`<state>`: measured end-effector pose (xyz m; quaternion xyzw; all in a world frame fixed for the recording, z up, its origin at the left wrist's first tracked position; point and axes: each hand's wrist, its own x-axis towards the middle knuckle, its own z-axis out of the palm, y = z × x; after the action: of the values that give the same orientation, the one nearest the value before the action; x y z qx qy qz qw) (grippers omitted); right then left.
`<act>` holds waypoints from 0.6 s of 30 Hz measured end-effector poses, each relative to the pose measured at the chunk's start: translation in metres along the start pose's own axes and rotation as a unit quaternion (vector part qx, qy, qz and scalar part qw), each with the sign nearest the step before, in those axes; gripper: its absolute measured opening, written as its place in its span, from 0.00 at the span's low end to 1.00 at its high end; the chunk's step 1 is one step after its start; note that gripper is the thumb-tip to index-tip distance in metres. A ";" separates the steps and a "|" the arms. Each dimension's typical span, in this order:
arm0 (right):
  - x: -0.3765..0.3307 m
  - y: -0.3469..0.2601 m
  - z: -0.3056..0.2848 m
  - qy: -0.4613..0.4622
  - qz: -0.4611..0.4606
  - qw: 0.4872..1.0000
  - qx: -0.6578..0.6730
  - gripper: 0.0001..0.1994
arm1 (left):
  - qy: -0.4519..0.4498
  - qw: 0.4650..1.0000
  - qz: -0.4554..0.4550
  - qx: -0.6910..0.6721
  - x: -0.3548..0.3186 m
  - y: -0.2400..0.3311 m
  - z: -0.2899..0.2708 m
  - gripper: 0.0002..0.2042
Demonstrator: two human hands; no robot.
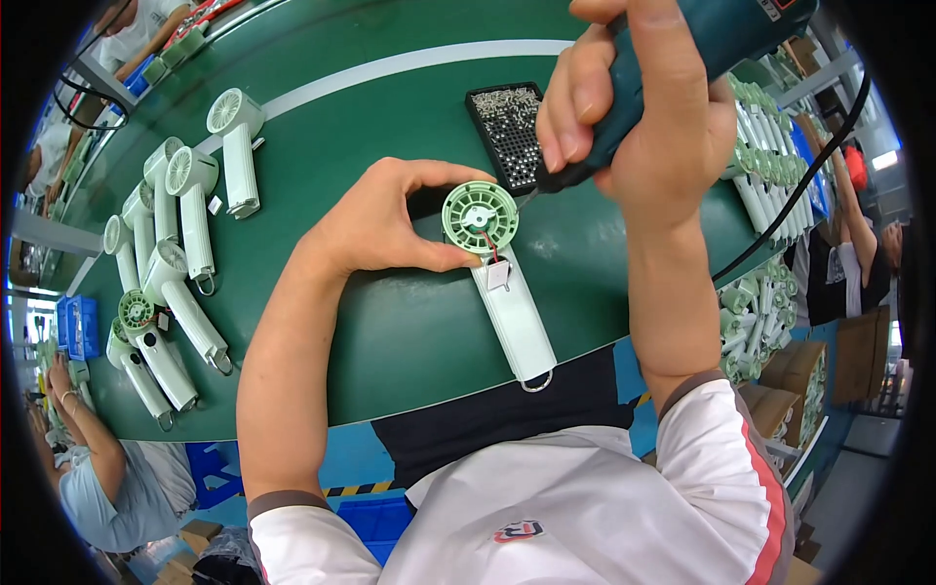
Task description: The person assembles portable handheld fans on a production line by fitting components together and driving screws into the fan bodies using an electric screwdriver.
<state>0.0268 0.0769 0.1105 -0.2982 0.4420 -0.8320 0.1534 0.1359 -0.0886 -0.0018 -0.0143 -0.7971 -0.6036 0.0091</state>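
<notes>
In the middle of the green table lies a white handheld fan (515, 322) with a green round head. A red wire and a small white tab show at its neck, and a wire loop hangs from the handle's near end. My left hand (385, 219) is closed round the head, thumb and fingers on either side. With my right hand (673, 136) I grip a teal electric screwdriver (736, 34). Its bit points down to the left at the right rim of the fan head; whether it touches cannot be made out. Beyond the head sits a black screw tray (509, 132).
Several more handheld fans (190, 180) lie on the table (331, 127) at the left. A black cable (814, 166) curves down at the right, near racks of fan parts (765, 146). Co-workers sit at the left, one with a light blue sleeve (93, 487).
</notes>
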 end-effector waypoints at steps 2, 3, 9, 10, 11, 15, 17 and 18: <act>0.000 -0.008 0.003 0.053 0.092 0.988 -0.114 0.15 | 0.002 1.000 -0.002 -0.009 0.001 0.001 0.001 0.35; -0.017 0.011 0.004 0.013 0.037 0.999 0.018 0.13 | -0.001 1.000 -0.001 -0.003 0.002 0.002 0.001 0.35; -0.003 -0.001 -0.018 -0.097 0.024 0.983 -0.155 0.10 | 0.017 0.999 0.037 0.006 0.001 0.001 0.002 0.30; -0.004 0.002 -0.018 -0.097 0.024 0.983 -0.154 0.10 | 0.017 0.999 0.042 0.011 0.001 0.000 0.002 0.30; -0.005 0.004 -0.017 -0.098 0.015 0.985 -0.144 0.09 | 0.017 0.999 0.042 0.010 0.001 0.000 0.002 0.30; -0.006 0.012 -0.015 -0.117 -0.010 0.988 -0.100 0.08 | 0.018 0.999 0.033 -0.001 -0.001 -0.002 0.002 0.30; -0.005 0.007 -0.018 -0.115 0.000 0.984 -0.134 0.09 | 0.014 0.999 0.042 0.000 0.002 -0.002 0.002 0.30; -0.005 0.004 -0.019 -0.113 0.011 0.979 -0.167 0.10 | 0.018 0.999 0.033 0.008 0.002 0.000 0.001 0.30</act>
<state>0.0185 0.0893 0.0971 -0.4070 0.5573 -0.7060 0.1593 0.1340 -0.0873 -0.0022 -0.0300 -0.8005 -0.5970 0.0439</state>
